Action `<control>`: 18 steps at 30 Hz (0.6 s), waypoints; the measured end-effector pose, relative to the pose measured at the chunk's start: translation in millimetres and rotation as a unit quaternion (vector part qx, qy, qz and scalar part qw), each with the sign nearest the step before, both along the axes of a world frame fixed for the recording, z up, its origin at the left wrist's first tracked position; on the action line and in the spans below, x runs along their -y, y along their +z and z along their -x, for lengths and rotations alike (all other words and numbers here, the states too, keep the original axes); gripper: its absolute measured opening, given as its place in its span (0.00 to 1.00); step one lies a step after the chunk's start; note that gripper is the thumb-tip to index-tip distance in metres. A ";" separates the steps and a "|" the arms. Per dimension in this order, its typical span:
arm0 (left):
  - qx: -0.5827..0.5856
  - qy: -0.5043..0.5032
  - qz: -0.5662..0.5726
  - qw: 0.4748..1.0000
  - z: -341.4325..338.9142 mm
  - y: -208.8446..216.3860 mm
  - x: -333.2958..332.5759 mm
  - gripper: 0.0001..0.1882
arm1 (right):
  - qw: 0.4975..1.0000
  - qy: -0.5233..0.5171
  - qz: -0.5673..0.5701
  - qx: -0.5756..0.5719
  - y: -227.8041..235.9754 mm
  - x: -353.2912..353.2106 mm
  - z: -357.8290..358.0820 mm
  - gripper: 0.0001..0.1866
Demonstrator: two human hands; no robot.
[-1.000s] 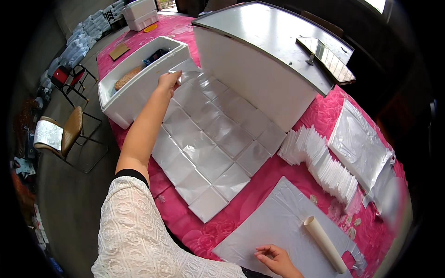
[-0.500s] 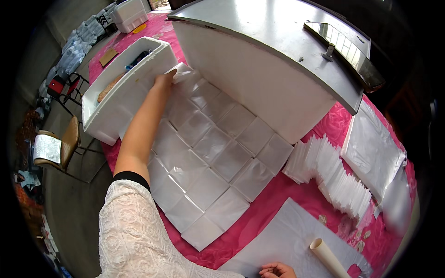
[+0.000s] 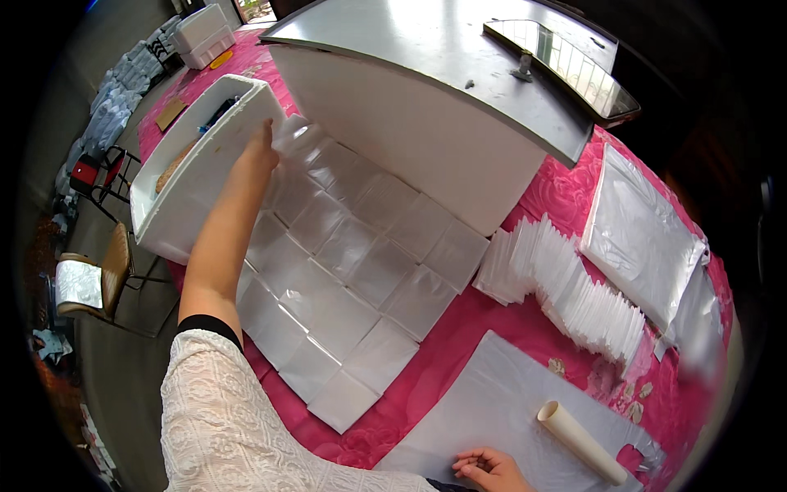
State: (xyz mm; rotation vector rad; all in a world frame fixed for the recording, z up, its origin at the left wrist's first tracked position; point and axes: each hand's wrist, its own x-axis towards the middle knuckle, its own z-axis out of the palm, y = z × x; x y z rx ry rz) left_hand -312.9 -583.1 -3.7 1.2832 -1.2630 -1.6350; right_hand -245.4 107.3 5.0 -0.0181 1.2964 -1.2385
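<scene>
My left arm, in a white lace sleeve with a black cuff, reaches to the far left. There my left hand (image 3: 262, 149) is beside the wall of a white foam box (image 3: 215, 160), one finger stretched out and nothing seen in its grasp. Flat clear plastic bags (image 3: 340, 307) overlap in rows over the pink tablecloth (image 3: 525, 324); the far corner of the rows lies next to that hand. At the bottom, my right hand (image 3: 492, 469) rests with loosely bent fingers over a translucent plastic sheet (image 3: 492, 394), holding nothing I can see. A pale tube (image 3: 582, 443) lies right of it.
Behind the bags stands a white block with a grey metal top (image 3: 393, 41), carrying a phone (image 3: 566, 70). To the right are a fanned stack of white folded pieces (image 3: 561, 291) and a large plastic package (image 3: 639, 234). Chairs (image 3: 98, 275) stand at the left.
My left hand has come off the farthest plastic bag and moved left to the foam box. The bag now lies flat with the others. My right hand shows more fully, and the view has shifted.
</scene>
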 end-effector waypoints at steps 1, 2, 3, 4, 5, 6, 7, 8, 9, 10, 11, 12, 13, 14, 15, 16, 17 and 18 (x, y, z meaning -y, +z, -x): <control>0.000 -0.014 0.013 1.000 8.8 -0.3 -5.0 0.34 | 1.000 0.000 -0.009 -0.012 1.9 -3.0 0.5 0.14; 0.014 -0.001 0.044 0.999 7.8 5.8 -5.9 0.33 | 1.000 -0.001 0.011 -0.020 -4.7 -3.3 -0.5 0.14; 0.029 0.006 0.069 0.997 14.7 18.4 -24.6 0.33 | 0.999 -0.014 0.022 -0.029 -9.9 -6.9 -2.5 0.15; 0.063 -0.035 0.128 0.989 11.1 17.6 -42.6 0.30 | 0.997 -0.001 0.030 -0.076 -7.2 -7.9 -0.5 0.14; 0.062 -0.102 0.136 0.983 -18.3 15.1 -23.0 0.34 | 0.991 0.031 0.044 -0.120 -1.0 -8.3 5.7 0.14; 0.022 -0.162 0.154 0.975 -29.2 18.3 -35.1 0.32 | 0.985 0.034 0.052 -0.158 5.6 -10.6 12.6 0.14; 0.051 -0.170 0.204 0.963 -18.3 27.5 -79.6 0.31 | 0.978 0.030 0.052 -0.200 13.7 -14.4 19.8 0.15; 0.080 -0.175 0.254 0.948 -10.2 34.8 -129.5 0.30 | 0.970 0.004 0.036 -0.242 22.3 -19.2 27.7 0.14; 0.070 -0.237 0.249 0.936 -15.6 39.8 -161.8 0.28 | 0.958 -0.007 0.027 -0.286 30.5 -24.4 36.8 0.13; 0.061 -0.292 0.249 0.922 -21.9 43.8 -190.1 0.27 | 0.941 -0.048 0.027 -0.334 35.1 -32.5 45.6 0.13; 0.043 -0.332 0.262 0.905 -27.4 43.4 -219.2 0.26 | 0.921 -0.086 0.029 -0.380 36.4 -41.3 55.6 0.12; 0.024 -0.374 0.274 0.886 -28.8 42.9 -248.9 0.25 | 0.889 -0.109 0.009 -0.445 34.6 -51.6 69.1 0.13; 0.023 -0.408 0.261 0.874 -28.9 47.1 -282.3 0.24 | 0.852 -0.132 -0.012 -0.506 33.4 -62.9 84.8 0.13; 0.029 -0.439 0.251 0.862 -31.2 54.3 -315.6 0.22 | 0.794 -0.139 -0.050 -0.590 33.4 -72.8 102.8 0.16; 0.009 -0.462 0.268 0.845 -35.9 55.5 -342.1 0.21 | 0.727 -0.142 -0.084 -0.666 32.7 -81.3 120.6 0.19; -0.014 -0.486 0.284 0.826 -36.2 52.5 -366.9 0.20 | 0.704 -0.136 -0.122 -0.686 29.0 -91.6 135.4 0.25; -0.014 -0.505 0.300 0.809 -37.1 55.6 -392.4 0.20 | 0.681 -0.129 -0.156 -0.704 23.3 -99.3 149.4 0.31; -0.020 -0.522 0.316 0.792 -39.1 57.1 -415.3 0.20 | 0.664 -0.112 -0.161 -0.721 14.4 -104.1 158.4 0.35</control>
